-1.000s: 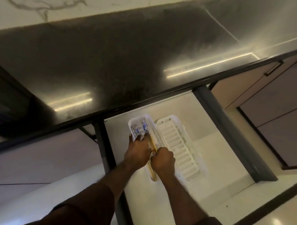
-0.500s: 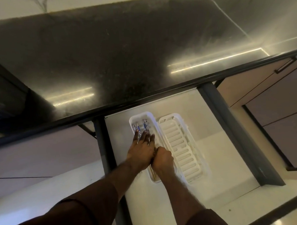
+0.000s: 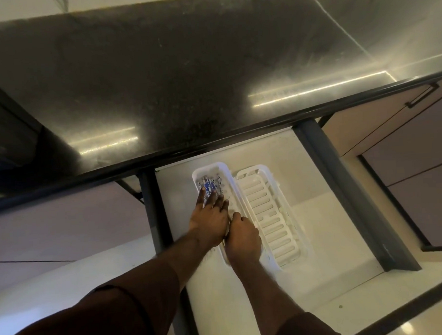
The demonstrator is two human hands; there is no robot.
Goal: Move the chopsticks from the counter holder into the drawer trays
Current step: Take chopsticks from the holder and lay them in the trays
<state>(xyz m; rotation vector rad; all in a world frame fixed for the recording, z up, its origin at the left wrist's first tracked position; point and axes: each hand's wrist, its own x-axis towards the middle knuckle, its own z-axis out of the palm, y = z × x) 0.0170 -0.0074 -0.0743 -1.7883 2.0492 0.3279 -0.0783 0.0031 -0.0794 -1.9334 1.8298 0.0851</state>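
Several chopsticks with blue-and-white patterned ends [image 3: 210, 184] lie lengthwise in the left white tray [image 3: 207, 166] inside the open drawer [image 3: 318, 213]. My left hand [image 3: 209, 218] rests flat on them with its fingers spread, the fingertips just short of the patterned ends. My right hand [image 3: 243, 237] is curled over the near part of the same tray, against my left hand, and covers the chopsticks' near ends. An identical slotted white tray [image 3: 267, 216] lies to the right with nothing in it.
The dark glossy counter [image 3: 185, 80] overhangs the drawer's back. A dark boxy object [image 3: 5, 131] stands on the counter at the far left. Grey drawer sides [image 3: 343, 200] flank the trays. Cabinet fronts with a black handle [image 3: 422, 96] are to the right.
My left hand has slid forward and flattened over the chopsticks. More patterned ends now show at the tray's far end. My right hand has lowered the wooden chopsticks into the tray.
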